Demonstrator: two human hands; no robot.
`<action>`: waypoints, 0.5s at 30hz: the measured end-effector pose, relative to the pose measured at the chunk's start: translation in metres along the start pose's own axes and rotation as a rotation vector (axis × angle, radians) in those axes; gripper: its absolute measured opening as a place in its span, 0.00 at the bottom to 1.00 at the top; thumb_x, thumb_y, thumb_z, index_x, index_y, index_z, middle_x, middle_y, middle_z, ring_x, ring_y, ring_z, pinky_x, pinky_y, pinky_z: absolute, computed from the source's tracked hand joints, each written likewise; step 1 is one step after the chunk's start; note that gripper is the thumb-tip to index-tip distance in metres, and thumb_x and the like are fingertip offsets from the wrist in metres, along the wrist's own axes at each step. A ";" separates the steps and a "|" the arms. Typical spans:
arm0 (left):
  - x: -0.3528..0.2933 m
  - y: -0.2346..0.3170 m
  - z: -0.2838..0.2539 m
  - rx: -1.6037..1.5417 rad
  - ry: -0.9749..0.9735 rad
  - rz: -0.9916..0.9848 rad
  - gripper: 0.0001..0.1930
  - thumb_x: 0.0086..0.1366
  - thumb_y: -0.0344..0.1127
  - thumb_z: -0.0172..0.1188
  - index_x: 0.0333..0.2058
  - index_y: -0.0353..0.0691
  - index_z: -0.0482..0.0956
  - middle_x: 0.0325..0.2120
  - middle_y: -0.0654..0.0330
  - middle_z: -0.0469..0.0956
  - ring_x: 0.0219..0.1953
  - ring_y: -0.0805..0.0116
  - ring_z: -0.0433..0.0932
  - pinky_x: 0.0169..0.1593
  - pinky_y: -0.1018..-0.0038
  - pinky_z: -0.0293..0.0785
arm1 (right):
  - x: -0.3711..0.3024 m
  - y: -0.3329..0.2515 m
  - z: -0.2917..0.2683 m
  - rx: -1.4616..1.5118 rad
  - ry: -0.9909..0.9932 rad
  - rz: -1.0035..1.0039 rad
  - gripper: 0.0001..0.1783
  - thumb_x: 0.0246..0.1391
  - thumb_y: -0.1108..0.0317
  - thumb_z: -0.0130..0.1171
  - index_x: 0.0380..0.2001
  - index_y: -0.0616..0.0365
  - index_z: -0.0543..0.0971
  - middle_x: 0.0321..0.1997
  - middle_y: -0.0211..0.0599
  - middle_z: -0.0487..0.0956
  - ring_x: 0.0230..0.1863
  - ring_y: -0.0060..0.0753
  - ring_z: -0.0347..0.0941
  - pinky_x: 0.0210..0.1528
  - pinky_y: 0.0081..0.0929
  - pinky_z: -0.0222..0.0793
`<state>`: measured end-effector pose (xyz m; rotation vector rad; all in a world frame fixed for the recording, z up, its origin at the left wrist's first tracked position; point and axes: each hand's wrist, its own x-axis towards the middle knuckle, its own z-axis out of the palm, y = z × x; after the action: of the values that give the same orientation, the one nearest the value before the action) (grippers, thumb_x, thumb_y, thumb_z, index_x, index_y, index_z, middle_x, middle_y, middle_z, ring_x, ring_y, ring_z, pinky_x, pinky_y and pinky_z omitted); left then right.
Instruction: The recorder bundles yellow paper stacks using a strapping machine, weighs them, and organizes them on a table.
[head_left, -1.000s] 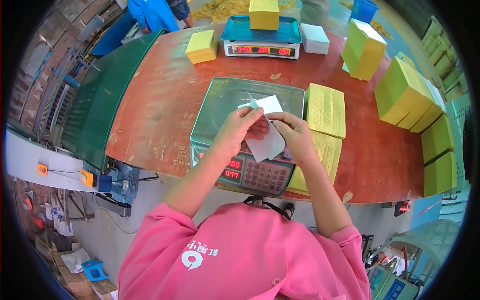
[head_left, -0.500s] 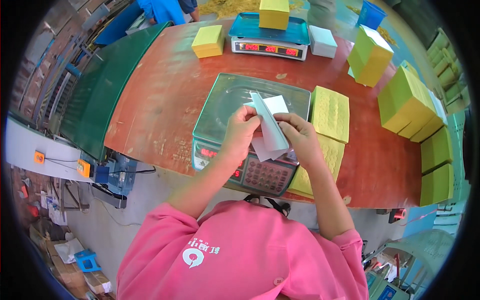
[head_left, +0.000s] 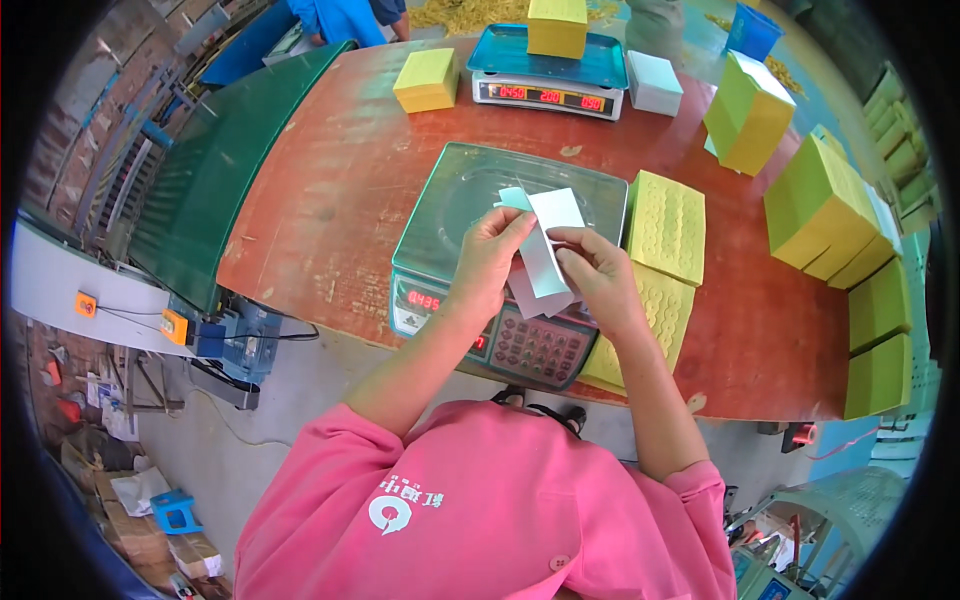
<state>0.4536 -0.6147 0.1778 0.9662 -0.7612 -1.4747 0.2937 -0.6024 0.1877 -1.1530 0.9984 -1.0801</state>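
Above the scale (head_left: 455, 200), in the head view: holding the pale paper sheets (head_left: 543, 262), pinched between thumb and fingers of left hand (head_left: 488, 255) at one edge and likewise of right hand (head_left: 602, 280) at the other. Turned flatter than half a second ago — with a different reading on the red display (head_left: 422, 299) — so probably mid-handling, not yet set down.

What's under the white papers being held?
Beneath the white papers is the near scale, its pan and keypad partly showing. Whatever the papers, left hand and right hand cover can't be seen.
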 end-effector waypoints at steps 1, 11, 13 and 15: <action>0.000 0.000 0.000 0.003 0.000 0.001 0.10 0.65 0.39 0.62 0.36 0.39 0.76 0.29 0.67 0.76 0.30 0.80 0.74 0.33 0.79 0.72 | 0.000 0.000 -0.001 -0.012 -0.009 0.002 0.14 0.59 0.74 0.53 0.47 0.67 0.78 0.28 0.27 0.74 0.29 0.14 0.65 0.30 0.15 0.62; -0.001 0.002 -0.001 0.017 0.004 -0.017 0.11 0.64 0.40 0.63 0.34 0.38 0.76 0.27 0.67 0.75 0.29 0.81 0.73 0.33 0.80 0.71 | -0.001 0.003 -0.001 0.000 -0.016 -0.007 0.14 0.59 0.74 0.53 0.47 0.67 0.78 0.29 0.27 0.75 0.29 0.14 0.65 0.31 0.15 0.63; -0.002 0.000 0.000 0.015 0.004 -0.010 0.11 0.64 0.40 0.63 0.34 0.39 0.76 0.27 0.67 0.75 0.28 0.81 0.73 0.33 0.80 0.71 | -0.001 0.004 -0.002 0.000 -0.015 -0.003 0.14 0.59 0.74 0.53 0.47 0.67 0.78 0.29 0.26 0.75 0.29 0.14 0.66 0.31 0.15 0.63; -0.001 0.000 0.001 0.030 0.016 -0.004 0.10 0.65 0.40 0.63 0.33 0.39 0.77 0.27 0.67 0.75 0.28 0.81 0.73 0.33 0.79 0.71 | 0.000 0.003 -0.003 -0.001 -0.017 -0.001 0.14 0.59 0.74 0.53 0.47 0.66 0.78 0.29 0.26 0.75 0.29 0.14 0.66 0.31 0.15 0.63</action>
<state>0.4526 -0.6134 0.1785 1.0019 -0.7722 -1.4612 0.2912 -0.6029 0.1842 -1.1619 0.9854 -1.0696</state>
